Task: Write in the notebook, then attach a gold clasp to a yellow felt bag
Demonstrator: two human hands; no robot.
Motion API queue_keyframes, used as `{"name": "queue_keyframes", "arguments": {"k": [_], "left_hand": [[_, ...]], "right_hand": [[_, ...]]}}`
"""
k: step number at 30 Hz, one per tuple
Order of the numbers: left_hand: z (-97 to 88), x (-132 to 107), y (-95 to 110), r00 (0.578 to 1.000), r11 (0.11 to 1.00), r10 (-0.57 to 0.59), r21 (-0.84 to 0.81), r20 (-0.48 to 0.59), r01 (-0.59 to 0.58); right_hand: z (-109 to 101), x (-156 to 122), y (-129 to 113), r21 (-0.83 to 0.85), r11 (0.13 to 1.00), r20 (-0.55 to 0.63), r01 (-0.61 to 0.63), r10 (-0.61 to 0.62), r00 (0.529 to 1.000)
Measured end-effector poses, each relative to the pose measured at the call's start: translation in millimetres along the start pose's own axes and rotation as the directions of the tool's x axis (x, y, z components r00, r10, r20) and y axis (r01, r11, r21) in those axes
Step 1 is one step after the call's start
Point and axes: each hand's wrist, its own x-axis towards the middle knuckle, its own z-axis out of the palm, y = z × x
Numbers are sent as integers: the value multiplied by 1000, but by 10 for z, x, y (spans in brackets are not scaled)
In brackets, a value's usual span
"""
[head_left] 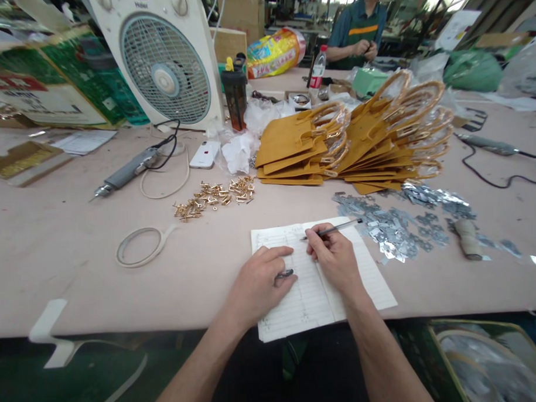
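The open notebook [367, 274] lies in front of you at the near edge of the table [76, 254], and its bottom margin seems to hang just past that edge. It looks thin, light and floppy, plain lined paper that will slide on the smooth tabletop and crease if pushed, so flat pressure on a page probably holds it better than a grip on a corner.

Your left hand [257, 283] rests on the left page, fingers loosely curled, with a small dark piece [284, 274] pinched between thumb and forefinger. I cannot tell what that piece is. Your right hand [336, 260] sits on the centre fold and pinches a slim pen [334, 228], its tip on the upper part of the page. The pen is stiff and light.

Just right of the notebook is a scatter of silver metal pieces [392, 226], near the page edge, with a small wrapped roll [467, 238] beyond them. Above and to the left lies a heap of gold fittings [215, 197], and behind that a stack of yellow bags [292, 147]. A white loop [140, 246] lies to the left, with bare tabletop between it and the page. That left side is your freest room.
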Motion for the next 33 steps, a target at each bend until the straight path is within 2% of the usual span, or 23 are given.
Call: {"name": "queue_keyframes", "arguments": {"k": [10, 24, 29, 33], "left_hand": [[8, -10, -36, 1000, 999, 17, 29, -2, -17], [-18, -19, -20, 1000, 999, 13, 31, 0, -13], [-43, -27, -6, 997, 997, 64, 45, 35, -65], [-60, -30, 10, 997, 998, 57, 39, 42, -59]], "right_hand": [[-8, 22, 14, 81, 997, -38, -19, 22, 999], [-18, 23, -6, 103, 995, -44, -16, 21, 999], [-22, 28, -17, 147, 989, -66, 2, 7, 998], [-30, 29, -4, 181, 984, -75, -6, 20, 997]]}}
